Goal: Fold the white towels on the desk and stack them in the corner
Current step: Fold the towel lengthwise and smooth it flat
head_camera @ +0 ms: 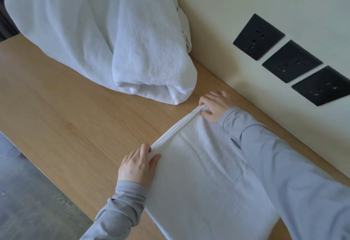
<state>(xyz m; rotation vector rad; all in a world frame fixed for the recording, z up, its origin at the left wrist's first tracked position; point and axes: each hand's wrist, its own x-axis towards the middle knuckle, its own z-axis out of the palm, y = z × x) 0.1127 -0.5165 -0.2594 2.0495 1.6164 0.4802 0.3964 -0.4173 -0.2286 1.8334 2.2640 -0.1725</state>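
A white towel (204,173) lies flat on the wooden desk (79,118), its hemmed edges lined up along the far side. My left hand (138,165) pinches the near corner of that doubled edge. My right hand (214,105) pinches the far corner, close to the wall. The edge runs taut between the two hands. My right forearm in a grey sleeve lies over the towel's right part and hides it. A heap of unfolded white towels (106,37) sits at the far end of the desk, against the wall.
Three black wall sockets (291,60) are set in the cream wall (236,1) to the right of the desk. Bare desk surface lies between the heap and the flat towel. Grey floor (32,201) shows past the desk's left edge.
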